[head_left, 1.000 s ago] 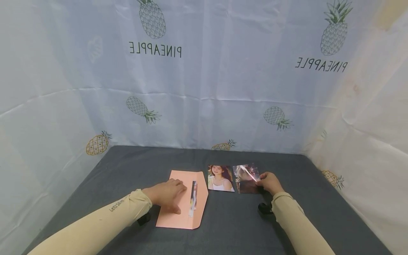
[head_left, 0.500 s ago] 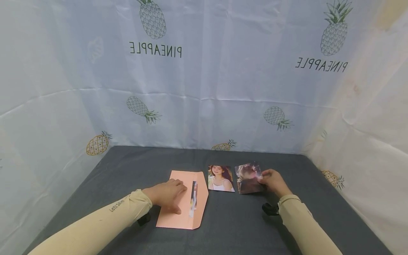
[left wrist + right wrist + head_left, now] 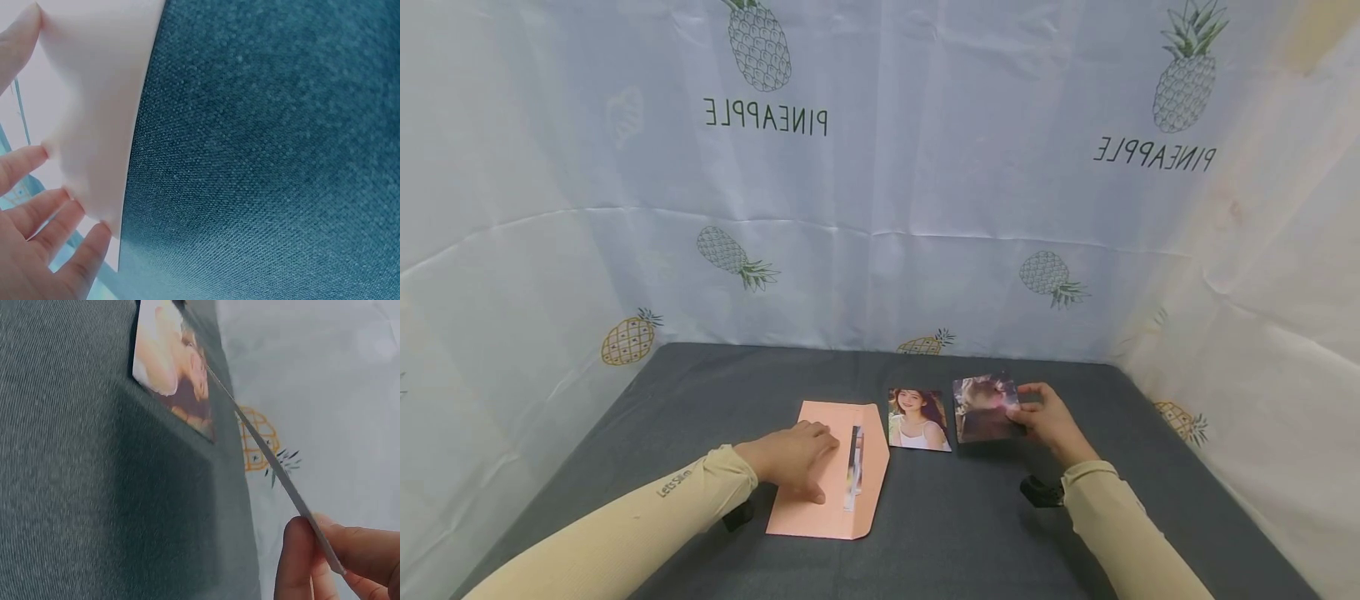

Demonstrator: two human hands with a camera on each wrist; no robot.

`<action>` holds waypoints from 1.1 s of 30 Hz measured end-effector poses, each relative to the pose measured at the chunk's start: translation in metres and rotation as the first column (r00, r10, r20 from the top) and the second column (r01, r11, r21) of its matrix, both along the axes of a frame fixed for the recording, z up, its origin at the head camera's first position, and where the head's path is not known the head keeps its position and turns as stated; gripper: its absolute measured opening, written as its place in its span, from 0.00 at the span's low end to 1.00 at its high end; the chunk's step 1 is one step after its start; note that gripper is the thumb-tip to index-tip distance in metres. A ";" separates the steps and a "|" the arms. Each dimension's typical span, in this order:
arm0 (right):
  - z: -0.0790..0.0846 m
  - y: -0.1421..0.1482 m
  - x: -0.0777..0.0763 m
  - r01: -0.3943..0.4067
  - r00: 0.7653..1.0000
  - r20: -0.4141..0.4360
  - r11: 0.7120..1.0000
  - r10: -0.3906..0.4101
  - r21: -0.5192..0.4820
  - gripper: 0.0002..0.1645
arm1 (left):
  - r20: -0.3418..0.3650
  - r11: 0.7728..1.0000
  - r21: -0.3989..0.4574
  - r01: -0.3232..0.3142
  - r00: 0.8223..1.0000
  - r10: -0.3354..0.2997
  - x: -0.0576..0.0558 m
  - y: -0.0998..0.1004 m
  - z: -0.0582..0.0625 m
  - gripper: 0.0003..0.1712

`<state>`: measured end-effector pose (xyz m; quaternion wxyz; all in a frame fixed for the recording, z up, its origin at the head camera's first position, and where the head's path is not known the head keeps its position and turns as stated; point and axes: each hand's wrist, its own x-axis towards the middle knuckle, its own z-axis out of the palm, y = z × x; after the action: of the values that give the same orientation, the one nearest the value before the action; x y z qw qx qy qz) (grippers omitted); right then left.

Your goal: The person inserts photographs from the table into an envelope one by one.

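Note:
A pink envelope [image 3: 808, 518] lies on the table with its pointed flap to the right. A strip of colourful picture [image 3: 853, 468] shows in a narrow opening near the flap. My left hand [image 3: 792, 457] rests on the envelope with its fingers spread; in the left wrist view the fingertips [image 3: 102, 234] press its pale surface. My right hand [image 3: 1051, 421] pinches a dark, purplish photo [image 3: 985, 410] by its right edge. In the right wrist view that photo appears edge-on [image 3: 278, 469], raised off the table. A portrait photo [image 3: 917, 421] lies flat between the envelope and the held photo.
Dark grey cloth covers the table [image 3: 940, 525]. Behind and at both sides hangs a white curtain [image 3: 880, 175] with pineapple prints, meeting the table's back edge. A black wrist device [image 3: 1041, 492] sits below the right wrist.
My right hand has lifted the purplish photo up from the table, shifting it slightly right, and its face has tilted. The left hand, envelope and portrait photo stay put.

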<state>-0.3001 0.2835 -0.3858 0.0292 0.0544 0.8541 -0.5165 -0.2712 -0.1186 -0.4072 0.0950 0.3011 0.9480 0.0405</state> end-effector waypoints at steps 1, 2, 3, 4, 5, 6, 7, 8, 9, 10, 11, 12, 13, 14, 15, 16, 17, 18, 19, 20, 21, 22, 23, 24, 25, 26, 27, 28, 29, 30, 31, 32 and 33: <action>0.000 -0.001 0.000 -0.009 1.000 -0.003 1.000 0.009 -0.019 0.35 | 0.001 1.000 -0.002 -0.002 1.000 0.002 0.000 0.000 0.000 0.43; 0.001 -0.002 0.001 -0.013 1.000 -0.006 0.999 0.012 -0.039 0.36 | 0.002 1.000 -0.003 -0.003 1.000 0.003 0.000 0.000 0.000 0.43; 0.001 -0.003 0.001 -0.025 1.000 -0.012 0.998 0.024 -0.057 0.36 | 0.003 1.000 -0.003 -0.005 1.000 0.005 0.000 0.000 0.000 0.43; 0.001 -0.004 0.002 -0.038 0.999 -0.019 0.996 0.036 -0.075 0.36 | 0.005 1.000 -0.004 -0.006 1.000 0.006 0.000 0.000 0.000 0.43; 0.001 -0.005 0.003 -0.054 0.998 -0.026 0.995 0.052 -0.088 0.36 | 0.005 1.000 -0.003 -0.006 1.000 0.006 0.000 0.000 0.000 0.43; 0.001 -0.007 0.003 -0.064 0.998 -0.031 0.993 0.061 -0.104 0.36 | 0.006 1.000 -0.002 -0.006 1.000 0.006 0.000 0.000 -0.001 0.43; 0.001 -0.008 0.004 -0.080 0.996 -0.039 0.990 0.076 -0.113 0.36 | 0.006 1.000 -0.002 -0.006 1.000 0.006 0.000 0.000 -0.001 0.43; 0.001 -0.010 0.005 -0.086 0.996 -0.042 0.989 0.081 -0.124 0.35 | 0.005 1.000 0.000 -0.005 1.000 0.005 0.000 0.000 -0.001 0.43; 0.001 -0.012 0.005 -0.102 0.994 -0.048 0.986 0.096 -0.132 0.35 | 0.005 1.000 0.002 -0.004 1.000 0.004 -0.001 0.000 -0.002 0.43; 0.001 -0.014 0.006 -0.108 0.993 -0.051 0.984 0.102 -0.142 0.34 | 0.004 1.000 0.004 -0.003 1.000 0.003 -0.001 -0.001 -0.002 0.43; 0.001 -0.016 0.007 -0.116 0.993 -0.055 0.982 0.109 -0.146 0.34 | 0.003 1.000 0.006 -0.002 1.000 0.002 -0.001 -0.001 -0.002 0.43; 0.002 -0.018 0.008 -0.119 0.992 -0.056 0.981 0.112 -0.154 0.33 | 0.002 1.000 0.007 -0.001 1.000 0.001 -0.001 -0.001 -0.003 0.43; 0.002 -0.020 0.009 -0.128 0.991 -0.060 0.979 0.120 -0.158 0.33 | 0.001 1.000 0.008 0.000 1.000 0.000 -0.002 -0.001 -0.003 0.43; 0.002 -0.022 0.009 -0.132 0.990 -0.063 0.978 0.124 -0.162 0.33 | 0.000 1.000 0.009 0.001 1.000 -0.001 -0.002 -0.001 -0.003 0.43; 0.003 -0.024 0.010 -0.138 0.989 -0.066 0.977 0.129 -0.163 0.33 | 0.001 1.000 0.011 0.001 1.000 -0.001 -0.002 -0.001 -0.004 0.43; 0.003 -0.026 0.011 -0.138 0.989 -0.068 0.977 0.128 -0.163 0.33 | 0.001 1.000 0.012 0.001 1.000 -0.001 -0.002 -0.001 -0.004 0.43; 0.003 -0.028 0.011 -0.142 0.989 -0.069 0.976 0.133 -0.162 0.33 | 0.000 1.000 0.012 0.001 1.000 -0.001 -0.002 -0.001 -0.004 0.43; 0.004 -0.030 0.012 -0.141 0.989 -0.068 0.976 0.132 -0.165 0.33 | 0.000 1.000 0.013 0.001 1.000 -0.001 -0.002 -0.001 -0.004 0.43; 0.004 -0.032 0.013 -0.141 0.989 -0.069 0.977 0.132 -0.162 0.33 | 0.000 1.000 0.014 0.001 1.000 -0.001 -0.002 -0.001 -0.004 0.43; 0.004 -0.034 0.013 -0.143 0.989 -0.069 0.977 0.133 -0.161 0.33 | 0.001 1.000 0.013 0.001 1.000 -0.001 -0.002 -0.001 -0.004 0.43; 0.004 -0.036 0.014 -0.142 0.989 -0.068 0.978 0.132 -0.155 0.33 | 0.001 1.000 0.014 0.001 1.000 -0.001 -0.002 -0.001 -0.004 0.43; 0.005 -0.038 0.015 -0.143 0.989 -0.070 0.978 0.133 -0.149 0.33 | 0.001 1.000 0.013 0.002 1.000 -0.002 -0.002 -0.001 -0.003 0.43; 0.005 -0.040 0.015 -0.145 0.988 -0.071 0.979 0.135 -0.147 0.33 | 0.001 1.000 0.013 0.001 1.000 -0.001 -0.002 -0.001 -0.003 0.43; 0.005 -0.042 0.016 -0.144 0.988 -0.073 0.979 0.134 -0.143 0.32 | 0.002 1.000 0.013 0.001 1.000 -0.001 -0.002 -0.001 -0.003 0.43; 0.005 -0.043 0.017 -0.149 0.987 -0.075 0.979 0.139 -0.137 0.32 | 0.002 1.000 0.013 0.001 1.000 -0.001 -0.001 -0.001 -0.003 0.43; 0.005 -0.045 0.017 -0.153 0.987 -0.076 0.979 0.144 -0.134 0.32 | 0.001 1.000 0.013 0.001 1.000 -0.001 -0.001 -0.001 -0.003 0.43; 0.005 -0.047 0.018 -0.155 0.986 -0.076 0.979 0.146 -0.135 0.32 | 0.002 1.000 0.014 0.001 1.000 -0.001 -0.001 -0.001 -0.003 0.43; 0.005 -0.049 0.018 -0.157 0.986 -0.074 0.977 0.148 -0.143 0.32 | 0.002 1.000 0.013 0.001 1.000 -0.001 -0.001 -0.001 -0.003 0.43; 0.004 -0.051 0.019 -0.160 0.986 -0.072 0.976 0.151 -0.150 0.32 | 0.001 1.000 0.012 0.002 1.000 -0.002 -0.002 -0.001 -0.003 0.43; 0.004 -0.053 0.019 -0.167 0.985 -0.069 0.973 0.158 -0.159 0.32 | -0.001 1.000 0.011 0.003 1.000 -0.003 -0.002 -0.001 -0.003 0.43; 0.004 -0.055 0.019 -0.173 0.984 -0.066 0.970 0.164 -0.168 0.32 | -0.002 1.000 0.010 0.005 1.000 -0.005 -0.002 -0.001 -0.003 0.43; 0.003 -0.057 0.020 -0.178 0.984 -0.064 0.968 0.169 -0.180 0.32 | -0.003 1.000 0.007 0.007 1.000 -0.007 -0.002 -0.001 -0.004 0.43; 0.002 -0.059 0.020 -0.183 0.983 -0.062 0.965 0.174 -0.188 0.32 | -0.003 1.000 0.006 0.008 1.000 -0.008 -0.002 -0.001 -0.004 0.43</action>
<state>-0.2804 0.2246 -0.3835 0.0615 -0.0377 0.8019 -0.5931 -0.2735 -0.1196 -0.4111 0.0929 0.3051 0.9468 0.0426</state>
